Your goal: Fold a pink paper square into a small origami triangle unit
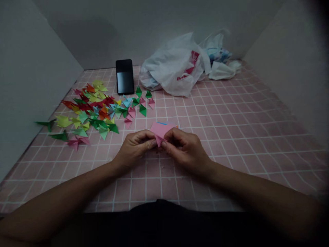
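Between my two hands is a small folded pink paper piece (159,140), pinched at both sides near the middle of the table. My left hand (137,145) grips its left side with thumb and forefinger. On its right side, the thumb and fingers of my right hand (187,147) are closed. Just behind my fingertips lies a pink paper sheet (161,128), with a thin blue edge showing at its far side. What lies under that sheet is mostly hidden.
Many folded paper cranes (97,109) in several colours are heaped at the left. A black phone (124,77) stands behind them. White plastic bags (174,65) rest against the back wall. A pink checked cloth (244,130) covers the table, with walls on three sides.
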Available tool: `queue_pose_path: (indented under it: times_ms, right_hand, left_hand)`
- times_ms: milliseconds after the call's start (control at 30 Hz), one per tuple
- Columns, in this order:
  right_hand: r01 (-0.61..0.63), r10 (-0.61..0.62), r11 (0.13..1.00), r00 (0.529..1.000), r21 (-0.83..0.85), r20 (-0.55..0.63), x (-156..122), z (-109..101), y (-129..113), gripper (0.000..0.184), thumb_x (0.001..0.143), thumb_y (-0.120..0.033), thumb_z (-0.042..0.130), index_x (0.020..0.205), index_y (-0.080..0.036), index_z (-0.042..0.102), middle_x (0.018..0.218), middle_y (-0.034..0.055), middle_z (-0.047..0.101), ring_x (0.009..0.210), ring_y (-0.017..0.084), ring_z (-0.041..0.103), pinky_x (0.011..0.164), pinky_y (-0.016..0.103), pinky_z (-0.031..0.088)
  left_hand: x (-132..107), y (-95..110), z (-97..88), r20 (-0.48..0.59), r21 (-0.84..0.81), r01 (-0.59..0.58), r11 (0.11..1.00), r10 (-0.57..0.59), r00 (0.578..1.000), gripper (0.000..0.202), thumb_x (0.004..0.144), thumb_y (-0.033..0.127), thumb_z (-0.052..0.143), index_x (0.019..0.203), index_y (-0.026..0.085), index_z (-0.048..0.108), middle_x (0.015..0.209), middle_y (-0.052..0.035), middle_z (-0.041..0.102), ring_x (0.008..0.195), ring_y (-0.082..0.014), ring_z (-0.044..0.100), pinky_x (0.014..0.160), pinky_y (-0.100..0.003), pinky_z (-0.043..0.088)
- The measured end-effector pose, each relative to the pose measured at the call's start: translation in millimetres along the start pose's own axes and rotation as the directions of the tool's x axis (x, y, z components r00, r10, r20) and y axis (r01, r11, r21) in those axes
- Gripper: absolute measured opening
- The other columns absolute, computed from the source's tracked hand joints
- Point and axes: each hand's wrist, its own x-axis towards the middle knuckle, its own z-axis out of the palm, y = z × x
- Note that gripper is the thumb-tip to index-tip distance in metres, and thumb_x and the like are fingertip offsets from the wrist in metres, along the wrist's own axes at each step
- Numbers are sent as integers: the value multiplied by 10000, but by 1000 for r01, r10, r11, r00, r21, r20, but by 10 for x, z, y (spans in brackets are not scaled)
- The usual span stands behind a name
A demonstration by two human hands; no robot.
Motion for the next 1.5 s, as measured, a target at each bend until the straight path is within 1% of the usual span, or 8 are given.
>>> queue_pose_path:
  times_ms: [267, 533, 733, 900, 1133, 1267, 1367, 1500]
  right_hand:
    - [-63, 58, 994, 997, 92, 57, 15, -15, -19, 164, 893, -214, 576, 731, -197, 560, 644, -19, 564, 580, 110, 488, 560, 263, 373]
    - [-238, 184, 914, 965, 327, 186, 35, -5, 5, 140, 901, -296, 559, 805, -196, 569, 719, -1, 612, 559, 113, 540, 523, 261, 429]
    - [-138, 123, 975, 988, 173, 95, 12, -6, 5, 117, 872, -229, 590, 761, -193, 582, 682, -3, 619, 584, 111, 513, 539, 253, 381]
    - [-119, 109, 982, 991, 148, 74, 3, -6, -15, 129, 874, -199, 590, 747, -195, 572, 686, 1, 645, 584, 113, 526, 542, 254, 381]
    - [-39, 35, 991, 999, 128, 37, 13, 4, 6, 143, 892, -198, 603, 754, -199, 567, 659, -21, 612, 561, 100, 499, 534, 253, 372]
    - [-117, 104, 950, 993, 291, 61, 2, 22, 22, 78, 917, -271, 620, 923, -217, 564, 766, -1, 663, 664, 135, 617, 587, 266, 442]
    - [-166, 141, 908, 986, 384, 93, 3, 22, 21, 154, 922, -331, 624, 1009, -221, 561, 838, 16, 671, 703, 147, 634, 611, 279, 464]
    - [-152, 133, 949, 987, 278, 85, 34, 11, 33, 163, 853, -321, 698, 834, -195, 596, 753, -1, 606, 649, 124, 531, 589, 269, 407]
  left_hand:
    - [0, 57, 2, 28, 105, -33, 994, 30, 999, 117, 829, 260, 748, 774, 159, 727, 763, -22, 704, 723, -141, 665, 701, -242, 558]
    - [9, -15, -24, 72, -43, -5, 999, 8, 997, 148, 843, 293, 761, 843, 157, 704, 767, -7, 685, 725, -119, 640, 719, -222, 521]
    - [9, -48, -3, 95, -163, 69, 984, -54, 994, 179, 810, 297, 805, 830, 150, 706, 749, -8, 673, 711, -116, 627, 724, -227, 518]
    - [4, -92, -9, 133, -261, 124, 957, -91, 987, 169, 807, 289, 819, 833, 164, 708, 757, 8, 678, 696, -98, 636, 716, -211, 529]
    - [-7, -71, -8, 84, -180, 44, 983, -29, 996, 100, 821, 217, 798, 847, 155, 724, 769, -2, 714, 712, -100, 670, 710, -201, 539]
    - [-11, -52, 4, 37, -151, 34, 988, -29, 999, 105, 830, 223, 780, 835, 147, 708, 740, -5, 716, 702, -99, 666, 704, -199, 531]
    - [-14, -19, 12, 19, -109, 7, 994, -5, 1000, 107, 826, 225, 769, 822, 153, 690, 730, 4, 704, 686, -101, 660, 690, -206, 534]
    - [-25, 30, 26, 2, 32, -39, 999, 39, 999, 108, 791, 201, 772, 793, 146, 679, 728, 8, 684, 672, -97, 642, 650, -195, 519]
